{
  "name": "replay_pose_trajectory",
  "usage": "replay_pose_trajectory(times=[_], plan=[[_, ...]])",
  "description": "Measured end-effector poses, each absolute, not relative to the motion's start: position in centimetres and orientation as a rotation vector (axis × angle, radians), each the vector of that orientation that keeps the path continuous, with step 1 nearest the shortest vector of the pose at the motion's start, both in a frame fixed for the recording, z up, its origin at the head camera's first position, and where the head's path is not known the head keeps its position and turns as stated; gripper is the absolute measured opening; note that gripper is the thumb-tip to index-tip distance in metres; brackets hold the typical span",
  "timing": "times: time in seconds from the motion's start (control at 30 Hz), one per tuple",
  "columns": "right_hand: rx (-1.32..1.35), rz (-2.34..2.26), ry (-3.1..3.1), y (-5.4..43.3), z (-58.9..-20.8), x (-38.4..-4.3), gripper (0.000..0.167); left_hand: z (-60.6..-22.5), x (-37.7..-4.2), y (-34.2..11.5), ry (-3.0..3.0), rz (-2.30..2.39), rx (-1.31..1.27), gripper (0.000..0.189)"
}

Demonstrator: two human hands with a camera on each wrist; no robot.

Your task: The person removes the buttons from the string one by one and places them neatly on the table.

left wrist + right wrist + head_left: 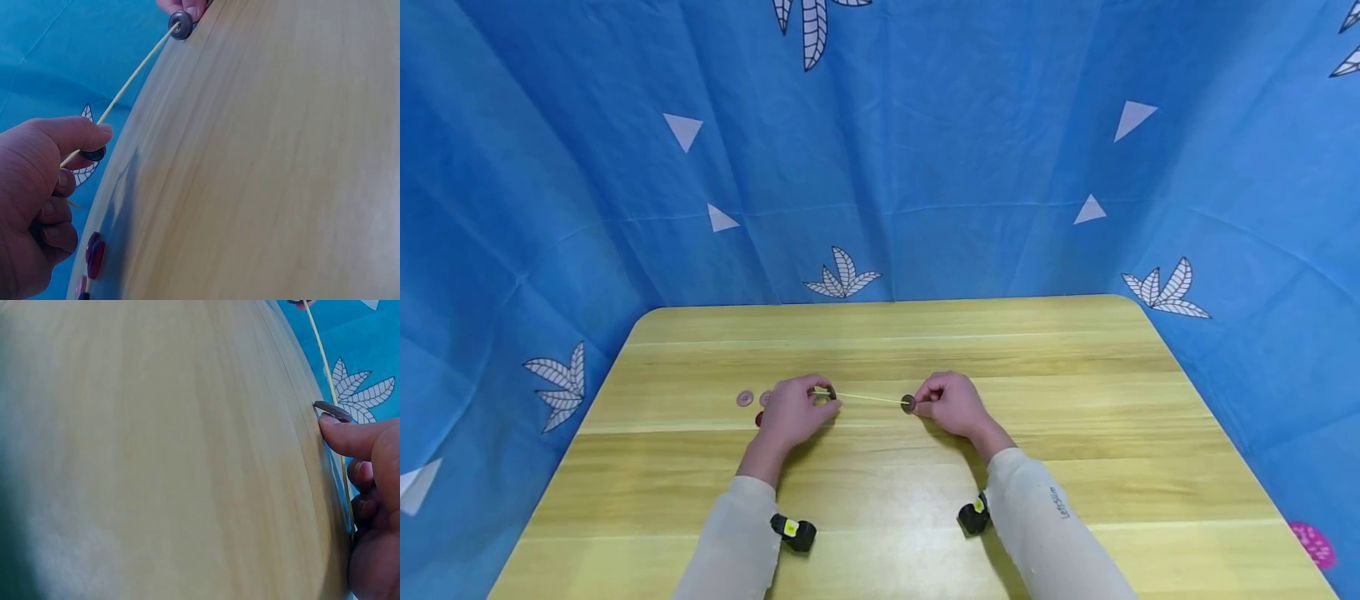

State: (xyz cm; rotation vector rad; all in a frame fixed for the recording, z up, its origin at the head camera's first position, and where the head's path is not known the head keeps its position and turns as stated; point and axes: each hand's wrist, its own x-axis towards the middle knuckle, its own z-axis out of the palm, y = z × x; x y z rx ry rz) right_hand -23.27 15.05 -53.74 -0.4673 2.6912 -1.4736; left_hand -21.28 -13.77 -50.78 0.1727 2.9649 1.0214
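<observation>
A pale yellow string (868,397) runs taut between the two hands above the table. My left hand (790,410) pinches a dark button (94,154) between thumb and forefinger, with the string passing by it and its other fingers curled in. At the right end, my right hand (953,403) pinches a second dark button (908,403), and the string goes through that button, as the left wrist view shows. Past the right thumb, more string trails down along the curled fingers in the right wrist view.
Near the left hand lie a pink button (745,398), another pink one (764,399) and a red button (95,259), partly hidden by that hand. The wooden table (880,492) meets a blue patterned cloth (970,150) at the back. Black wrist cameras sit on both sleeves.
</observation>
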Motion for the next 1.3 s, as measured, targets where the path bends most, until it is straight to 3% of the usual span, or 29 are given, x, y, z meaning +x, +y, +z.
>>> replay_pose_trajectory(times=[0.83,1.3], plan=[[-0.453,-1.487,2.672,14.9,-53.5,-23.2,0.017,-50.4,-20.8,-17.2,3.016,1.007,0.075,0.034],[-0.455,-1.479,2.683,14.8,-53.4,-23.2,0.016,-49.9,-20.1,-19.0,2.996,1.073,0.031,0.028]])
